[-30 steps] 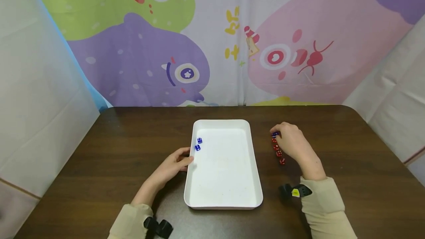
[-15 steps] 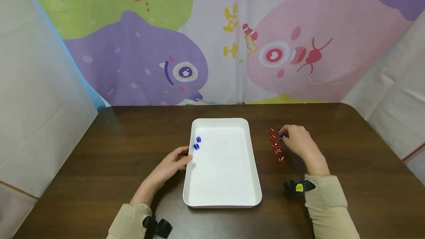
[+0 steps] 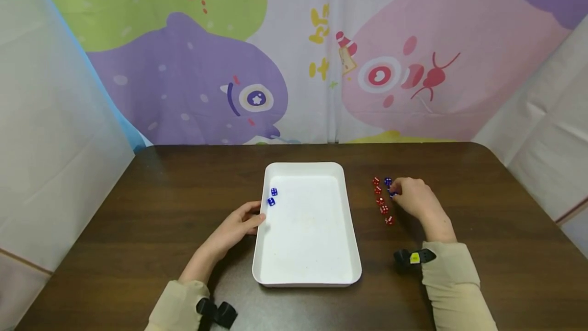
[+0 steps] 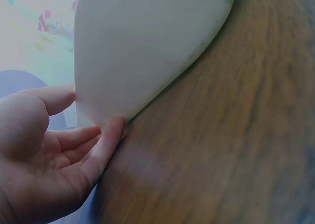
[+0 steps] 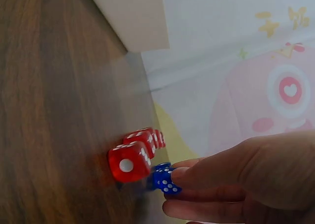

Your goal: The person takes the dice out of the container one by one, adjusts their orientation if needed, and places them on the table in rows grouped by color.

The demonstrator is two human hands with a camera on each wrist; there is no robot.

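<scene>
— On the right half of the desk (image 3: 138,208), just beside the row of red dice (image 3: 381,200), the right hand (image 3: 411,199) is pinching a blue die (image 5: 165,179) between fingertips (image 5: 183,175) and thumb, low over the wood. A second blue die (image 3: 388,181) is sitting just behind it.

— And the left hand (image 3: 235,229)?

— It is resting with relaxed, straight fingers (image 4: 103,147) against the left wall of the white tray (image 3: 307,280), gripping nothing. Two blue dice (image 3: 272,196) are lying inside the tray by its left rim.

— What is risking trouble here?

— The pinched die is sitting almost against the nearest red die (image 5: 129,163), so a sideways drag is likely to be knocking the row crooked. The pinch looks shallow too; the small, smooth cube may be slipping and rolling off across the desk.
</scene>
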